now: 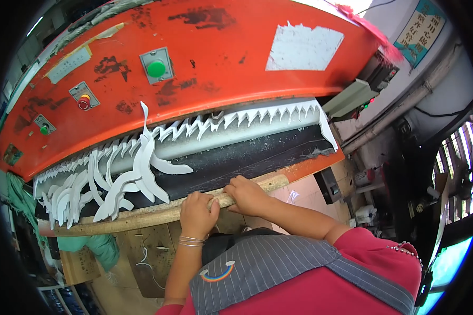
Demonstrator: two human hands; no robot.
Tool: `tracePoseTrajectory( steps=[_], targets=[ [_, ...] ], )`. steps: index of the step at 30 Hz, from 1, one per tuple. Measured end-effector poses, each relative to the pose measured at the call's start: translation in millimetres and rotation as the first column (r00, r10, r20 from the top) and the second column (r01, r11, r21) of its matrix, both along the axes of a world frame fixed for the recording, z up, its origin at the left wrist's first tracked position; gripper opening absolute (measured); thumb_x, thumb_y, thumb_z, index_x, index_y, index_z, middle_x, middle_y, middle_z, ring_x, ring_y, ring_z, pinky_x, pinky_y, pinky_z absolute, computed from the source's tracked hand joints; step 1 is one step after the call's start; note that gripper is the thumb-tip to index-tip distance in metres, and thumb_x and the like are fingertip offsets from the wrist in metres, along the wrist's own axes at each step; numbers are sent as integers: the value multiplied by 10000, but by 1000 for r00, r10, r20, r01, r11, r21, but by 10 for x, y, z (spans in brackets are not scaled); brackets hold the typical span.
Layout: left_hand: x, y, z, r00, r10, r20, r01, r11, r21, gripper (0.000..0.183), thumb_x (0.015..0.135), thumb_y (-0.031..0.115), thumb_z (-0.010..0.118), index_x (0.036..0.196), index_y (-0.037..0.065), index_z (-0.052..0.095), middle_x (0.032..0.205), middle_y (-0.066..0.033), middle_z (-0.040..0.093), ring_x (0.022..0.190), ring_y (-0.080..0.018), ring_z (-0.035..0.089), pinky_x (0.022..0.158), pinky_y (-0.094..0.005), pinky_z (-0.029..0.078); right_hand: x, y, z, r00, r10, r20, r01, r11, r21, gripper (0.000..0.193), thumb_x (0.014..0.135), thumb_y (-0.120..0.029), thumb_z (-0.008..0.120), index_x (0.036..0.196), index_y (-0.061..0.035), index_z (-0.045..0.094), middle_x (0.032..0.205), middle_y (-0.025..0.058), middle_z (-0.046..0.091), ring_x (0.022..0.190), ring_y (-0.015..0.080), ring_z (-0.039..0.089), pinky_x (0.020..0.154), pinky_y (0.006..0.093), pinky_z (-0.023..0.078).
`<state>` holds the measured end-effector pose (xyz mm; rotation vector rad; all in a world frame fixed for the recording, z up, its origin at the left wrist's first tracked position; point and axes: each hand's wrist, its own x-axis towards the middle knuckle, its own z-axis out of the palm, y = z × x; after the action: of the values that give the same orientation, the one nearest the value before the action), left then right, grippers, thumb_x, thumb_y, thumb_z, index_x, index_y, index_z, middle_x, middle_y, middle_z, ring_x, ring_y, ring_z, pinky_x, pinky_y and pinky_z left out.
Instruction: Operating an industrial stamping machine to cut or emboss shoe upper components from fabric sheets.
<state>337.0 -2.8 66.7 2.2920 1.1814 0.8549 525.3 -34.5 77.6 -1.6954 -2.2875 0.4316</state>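
Both hands rest on a long wooden bar (136, 222) that runs along the near edge of a large red machine (220, 58). My left hand (197, 215), with thin bangles at its wrist, is closed over the bar near its middle. A little to the right, my right hand (245, 196) has its fingers curled over the same bar. Beyond the hands lies the machine's black bed (236, 157). Curved white cut pieces (142, 173) are heaped across its left part. Behind them, under the red body, stretches a white strip with a zigzag edge (257, 118).
Green push buttons (156, 68) and a red knob (83, 102) sit on the machine's front. A grey box (347, 98) projects at its right end. Green cloth (102, 251) hangs below the bar at left. Pipes (389, 121) run along the right wall.
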Motion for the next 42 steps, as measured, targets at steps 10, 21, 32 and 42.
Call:
tracePoseTrajectory(
  steps=[10, 21, 32, 42],
  targets=[
    [358, 618, 112, 990, -124, -68, 111, 979, -171, 289, 808, 237, 665, 1030, 54, 684, 933, -142, 658, 882, -339, 598, 822, -433, 466, 710, 1041, 340, 901, -364, -234, 354, 931, -85, 416, 902, -377, 586, 1112, -24, 651, 824, 202, 681, 783, 357, 673, 706, 416, 520],
    [922, 1312, 131, 990, -1, -141, -4, 999, -36, 744, 747, 403, 753, 1309, -12, 497, 973, -96, 653, 917, -295, 550, 846, -411, 410, 1238, 2025, 89, 679, -548, -489, 532, 826, -187, 475, 767, -217, 549, 1200, -28, 602, 983, 266, 661, 959, 406, 640, 868, 417, 493],
    [1317, 1409, -91, 992, -5, -125, 11, 999, 51, 501, 758, 389, 729, 1127, 55, 675, 928, -49, 578, 927, -231, 496, 833, -379, 347, 1373, 1885, -83, 671, -560, -486, 596, 797, -96, 534, 765, -162, 554, 1281, -25, 551, 644, 92, 629, 561, 165, 582, 562, 307, 463],
    [1292, 1362, -111, 994, -50, -94, 59, 994, 89, 483, 753, 350, 733, 1124, 46, 673, 893, -43, 530, 898, -225, 479, 811, -371, 340, 1318, 1793, -69, 705, -566, -427, 612, 790, -36, 544, 761, -177, 544, 1287, -38, 546, 570, 85, 579, 504, 169, 546, 529, 327, 448]
  ],
)
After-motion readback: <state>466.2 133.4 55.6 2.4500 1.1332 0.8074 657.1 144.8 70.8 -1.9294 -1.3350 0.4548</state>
